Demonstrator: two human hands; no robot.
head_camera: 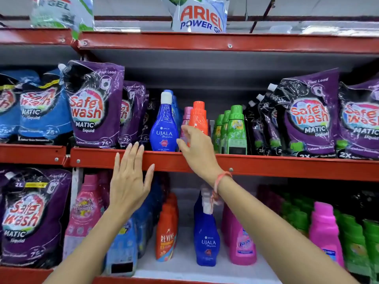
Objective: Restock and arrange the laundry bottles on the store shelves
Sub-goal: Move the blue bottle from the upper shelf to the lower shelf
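On the middle red shelf (pixel 266 166) a blue Ujala bottle (pixel 164 128) stands upright at the front. To its right stand an orange bottle (pixel 198 116) and a pink bottle (pixel 187 117) behind it. My right hand (pixel 193 146) reaches up to the base of these two, fingers curled against the pink and orange bottles; I cannot tell whether it grips one. My left hand (pixel 129 179) is flat and spread in front of the shelf edge, holding nothing. Green bottles (pixel 235 132) line up right of the orange one.
Purple Safewash pouches (pixel 92 107) flank the bottles left and right (pixel 309 117). The lower shelf holds an orange Revive bottle (pixel 166 232), another blue Ujala bottle (pixel 206 242), pink bottles (pixel 324 232) and green ones. Ariel pouches (pixel 200 16) sit on top.
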